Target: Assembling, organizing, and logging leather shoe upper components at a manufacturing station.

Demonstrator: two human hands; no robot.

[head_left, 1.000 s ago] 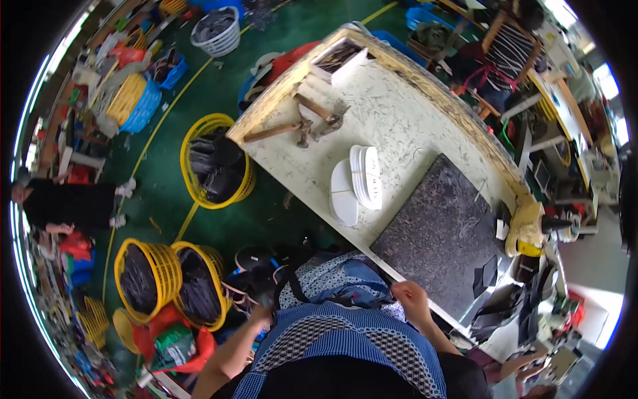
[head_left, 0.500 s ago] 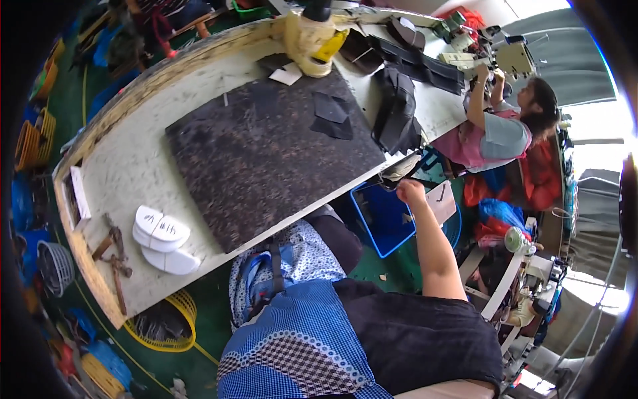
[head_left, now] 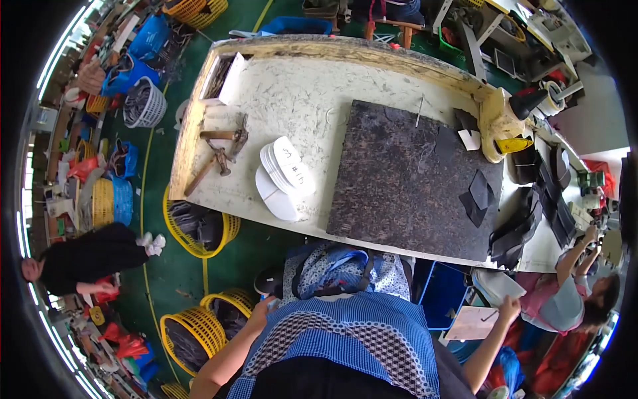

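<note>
Right hand: drawn in narrow, thumb and fingers closed on the near edge of a white flat piece; extended well out to the right of the body.
White flat piece: just beyond the right fingertips, near the front table edge (touching that edge or apart from it, cannot tell).
Left hand: down at the left side of the blue patterned apron; fingers partly hidden, so cannot tell whether spread or gripping.
Beside the right hand: a brown flat panel bearing a dark hooked mark, and a deep blue bin, partly under the table.
Table: white, scuffed, wood-rimmed at back and left.
Dark board: flat on the right half, with small black pieces overlapping near its right side.
White stack: rounded sole-shaped pieces, left of the board, well apart from both hands.
Hammers: two, lying with heads close together, left of the stack.
Right end: larger black pieces heaped beside the board.
Floor: green, with yellow baskets of dark material at left.
Far right: a co-worker in pink, both arms raised.
</note>
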